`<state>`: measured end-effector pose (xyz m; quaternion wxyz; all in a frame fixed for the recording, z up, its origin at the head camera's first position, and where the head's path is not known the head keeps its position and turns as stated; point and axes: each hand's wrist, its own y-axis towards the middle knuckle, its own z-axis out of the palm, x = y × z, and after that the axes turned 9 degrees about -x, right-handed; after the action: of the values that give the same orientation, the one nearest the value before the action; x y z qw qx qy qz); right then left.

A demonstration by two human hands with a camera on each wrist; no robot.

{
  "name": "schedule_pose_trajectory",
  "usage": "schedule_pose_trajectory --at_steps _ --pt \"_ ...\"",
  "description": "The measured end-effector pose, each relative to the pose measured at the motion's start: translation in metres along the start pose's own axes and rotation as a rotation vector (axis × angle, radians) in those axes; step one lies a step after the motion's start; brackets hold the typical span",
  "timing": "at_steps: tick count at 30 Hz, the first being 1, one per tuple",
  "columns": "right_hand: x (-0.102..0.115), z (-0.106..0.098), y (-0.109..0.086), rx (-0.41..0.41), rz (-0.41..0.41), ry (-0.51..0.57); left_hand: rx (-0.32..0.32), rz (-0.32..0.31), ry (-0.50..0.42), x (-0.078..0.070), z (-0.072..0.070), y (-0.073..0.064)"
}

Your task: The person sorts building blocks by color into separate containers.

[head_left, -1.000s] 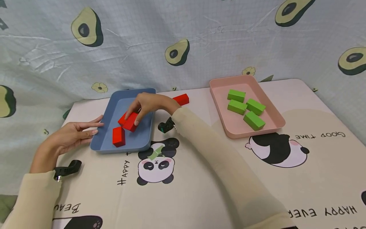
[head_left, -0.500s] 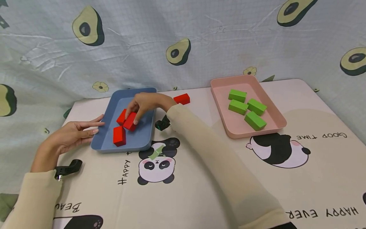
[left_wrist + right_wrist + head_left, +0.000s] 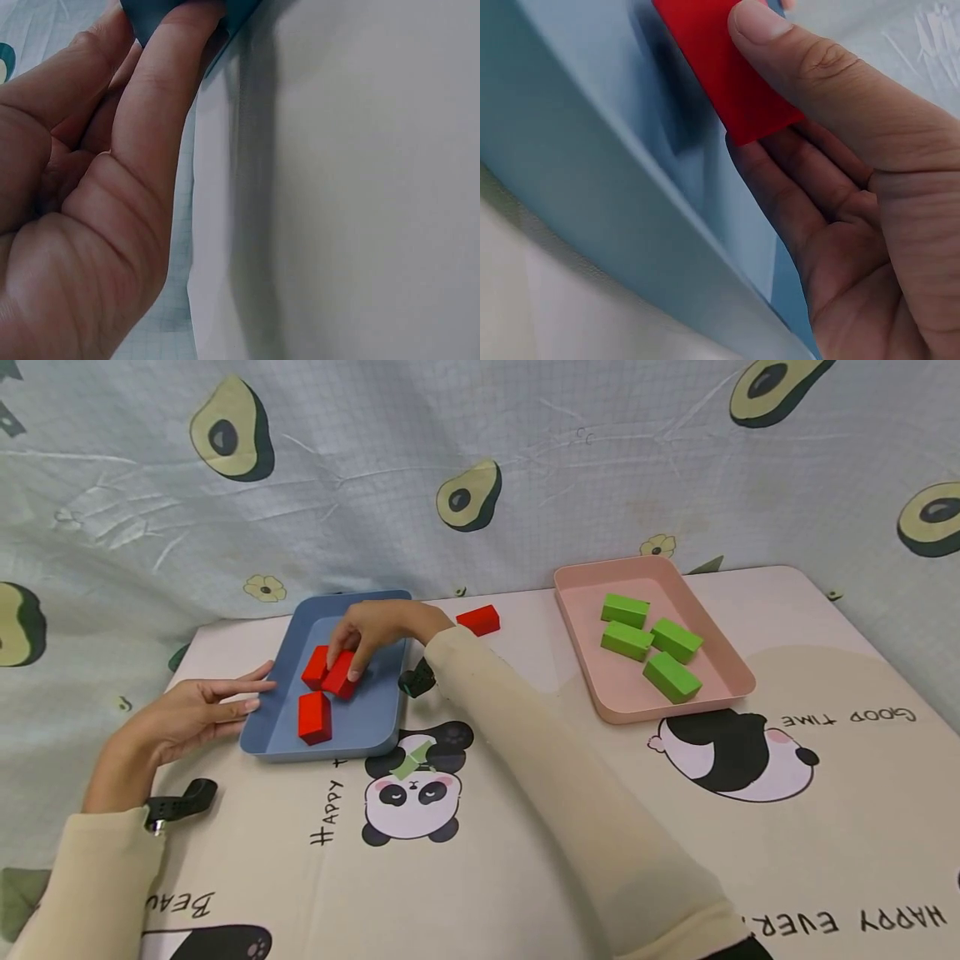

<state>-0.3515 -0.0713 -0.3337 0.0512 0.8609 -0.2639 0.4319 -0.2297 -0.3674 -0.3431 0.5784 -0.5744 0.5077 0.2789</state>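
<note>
In the head view, my right hand point(image 3: 378, 628) is over the blue tray point(image 3: 363, 739) and pinches a red block point(image 3: 341, 675) between thumb and fingers. The right wrist view shows the thumb lying on the red block point(image 3: 731, 71), with the fingers behind it. Two more red blocks lie in the tray: one red block point(image 3: 316, 668) beside the held one, another red block point(image 3: 314, 718) nearer the front. My left hand point(image 3: 191, 714) touches the tray's left side with fairly straight fingers. Its thumb point(image 3: 154, 97) meets the blue wall in the left wrist view.
Behind my right forearm, a red block point(image 3: 478, 620) lies on the table outside the tray. A pink tray point(image 3: 615, 714) with several green blocks point(image 3: 672, 677) stands at the right. An avocado-print cloth point(image 3: 360, 510) hangs along the table's back edge.
My right hand has shifted slightly left and lowered the red block beside the others in the blue tray. The left hand stays at the tray's side.
</note>
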Motion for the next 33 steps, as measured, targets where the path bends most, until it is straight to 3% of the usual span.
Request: schedule_pose_trajectory --at_steps 13,22,33 --pt "0.0 0.004 0.004 -0.015 -0.011 -0.066 0.01 -0.002 -0.038 0.001 0.001 0.0" --pt "0.001 0.006 0.002 -0.008 -0.002 -0.002 0.01 0.004 0.013 0.0 0.0 -0.001" --pt "0.0 -0.002 -0.015 -0.088 -0.089 0.033 -0.001 -0.011 0.02 0.0 0.0 0.0"
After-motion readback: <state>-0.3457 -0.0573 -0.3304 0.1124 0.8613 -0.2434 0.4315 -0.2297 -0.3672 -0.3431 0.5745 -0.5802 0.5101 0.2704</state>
